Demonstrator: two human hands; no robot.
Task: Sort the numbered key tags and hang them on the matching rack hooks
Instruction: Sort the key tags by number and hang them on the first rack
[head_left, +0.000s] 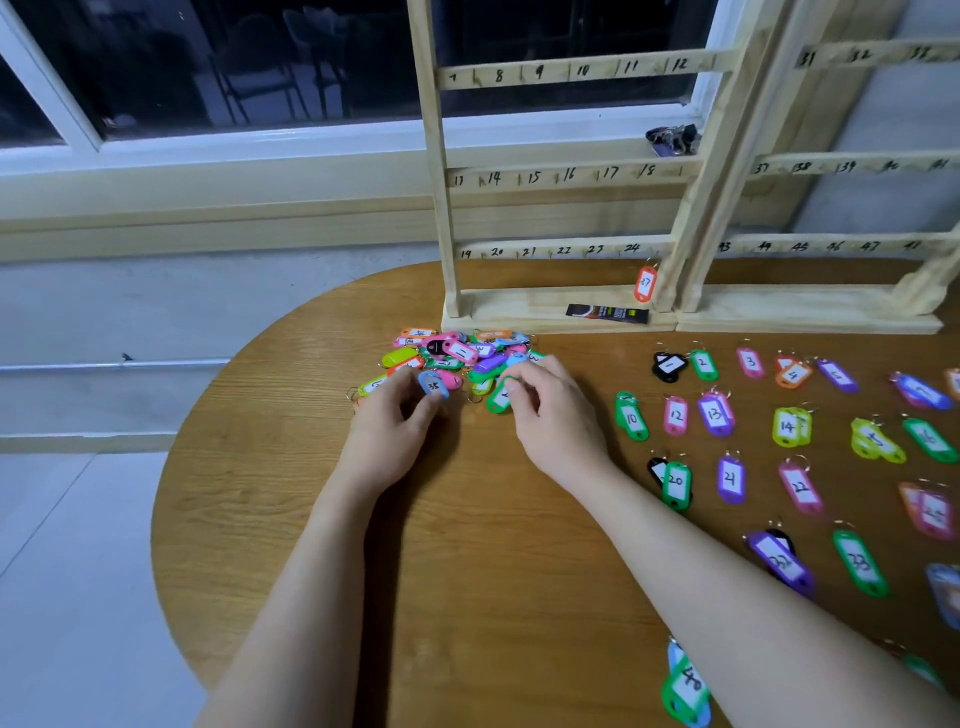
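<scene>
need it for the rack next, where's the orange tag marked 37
In the head view, the orange 37 tag hangs right of centre, below the 24 mark on the left rack's bottom rail, beside its right post.

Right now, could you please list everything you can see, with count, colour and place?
Table: one, brown wood, underneath everything.
Racks: two, pale wood, numbered bars, standing at the table's back edge.
Hung tag: one, orange, marked 37, on the left rack's bottom bar.
Tag pile: many, mixed colours, unsorted, in front of the left rack.
Sorted tags: many, mixed colours, in rows on the right.
Packet: one, black, on the rack base.
Left hand: holds a blue tag.
Right hand: pinches a green tag.
</scene>
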